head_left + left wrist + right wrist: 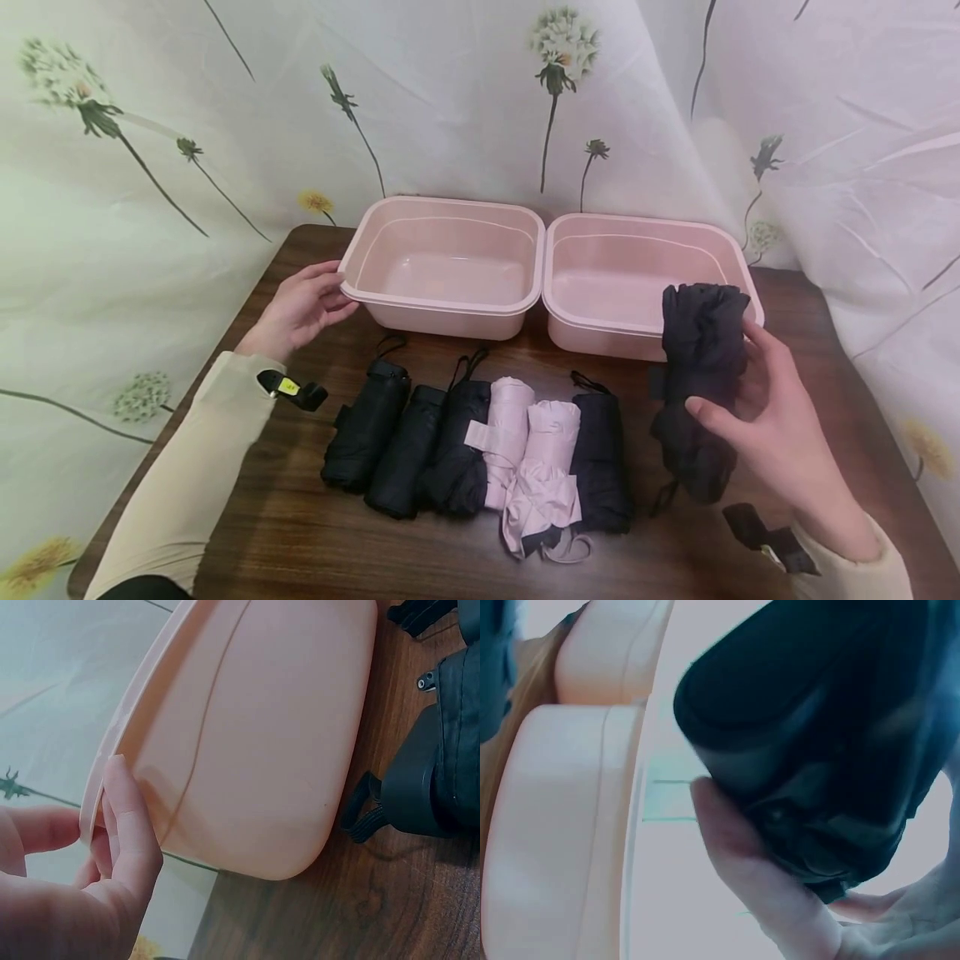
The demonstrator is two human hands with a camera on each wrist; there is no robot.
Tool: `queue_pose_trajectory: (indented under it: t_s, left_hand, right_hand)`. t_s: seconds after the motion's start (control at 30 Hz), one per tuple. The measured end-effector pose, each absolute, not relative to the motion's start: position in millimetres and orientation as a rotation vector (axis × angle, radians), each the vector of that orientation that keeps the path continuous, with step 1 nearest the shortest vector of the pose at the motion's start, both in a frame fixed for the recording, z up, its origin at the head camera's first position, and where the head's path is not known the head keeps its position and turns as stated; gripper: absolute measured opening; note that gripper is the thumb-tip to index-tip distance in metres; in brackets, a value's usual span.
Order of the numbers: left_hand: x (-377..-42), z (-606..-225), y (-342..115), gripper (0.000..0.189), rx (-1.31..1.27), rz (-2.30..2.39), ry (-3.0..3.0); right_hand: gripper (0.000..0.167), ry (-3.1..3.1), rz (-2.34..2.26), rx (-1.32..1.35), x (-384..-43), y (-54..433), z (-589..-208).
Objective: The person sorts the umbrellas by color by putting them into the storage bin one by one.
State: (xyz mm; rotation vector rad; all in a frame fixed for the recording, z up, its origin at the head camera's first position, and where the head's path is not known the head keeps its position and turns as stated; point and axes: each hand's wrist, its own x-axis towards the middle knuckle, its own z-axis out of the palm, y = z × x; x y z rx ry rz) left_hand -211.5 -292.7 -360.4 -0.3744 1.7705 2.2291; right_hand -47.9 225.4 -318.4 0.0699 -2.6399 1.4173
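Observation:
My right hand [787, 425] grips a folded black umbrella [701, 383], raised over the front right corner of the right pink plastic basin [607, 337]. In the right wrist view the umbrella [802, 750] fills much of the picture, with the thumb and fingers around it. At the left, my left hand [303, 308] pinches the rim of the left pink basin [450, 317]; in the left wrist view its fingers [131, 817] lie against the outer wall under the rim. Both basins show bare floors.
A row of folded umbrellas lies in front of the basins: several black ones [371, 425] and two pale pink ones [551, 442], one with its strap loose. They rest on a dark wooden table [285, 533]. A flower-print cloth [465, 108] hangs close behind the basins.

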Motion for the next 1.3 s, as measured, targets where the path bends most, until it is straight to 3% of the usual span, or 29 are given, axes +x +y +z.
queue_pose_trajectory:
  t_s: [0.4, 0.87, 1.13, 1.3]
  left_hand:
    - [-211.6, -360.7, -295.1, 0.037, -0.37, 2.221, 1.773]
    - [-211.8, -362.0, -297.4, 0.04, -0.366, 2.24, 1.74]
    - [-211.2, -362.4, -297.6, 0.034, -0.339, 2.309, 1.63]
    - [-211.6, -361.2, -295.7, 0.033, -0.346, 2.297, 1.653]
  right_hand:
    - [0.084, -2.146, 1.961, 0.219, -65.7, 216.1, -309.7]
    - [0.062, -1.395, 2.683, 0.4, -96.8, 206.1, -314.8]
    - [0.07, -1.312, 2.866, 0.601, -118.8, 195.8, -313.0]
    - [0.061, -1.298, 2.932, 0.605, -130.2, 187.8, -315.7]
